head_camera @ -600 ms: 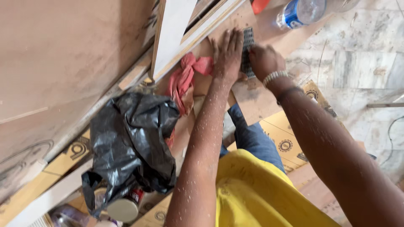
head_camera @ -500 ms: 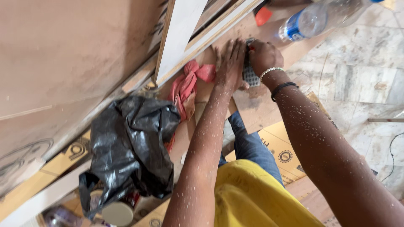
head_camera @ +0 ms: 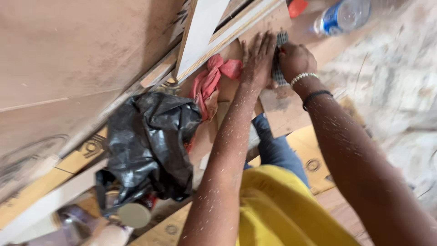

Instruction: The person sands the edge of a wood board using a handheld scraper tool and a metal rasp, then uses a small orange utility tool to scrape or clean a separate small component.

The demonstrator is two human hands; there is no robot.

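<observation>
The left hand (head_camera: 257, 57) lay flat on the board (head_camera: 282, 107), fingers spread and pressed down, holding nothing. The right hand (head_camera: 295, 59) was curled round a grey strip of nails (head_camera: 278, 61), possibly collated brads, though blur hid the detail; the strip stood between the two hands, touching both, on the board's far part. A beaded bracelet (head_camera: 304, 77) and a dark band (head_camera: 317, 94) circled the right wrist. Just left of the board lay a pink rag (head_camera: 210, 84), and farther left a black bag (head_camera: 145, 146). Beyond the board's far right corner lay a clear bottle (head_camera: 342, 17) with a blue label. White trim (head_camera: 200, 34) leaned above the rag.
</observation>
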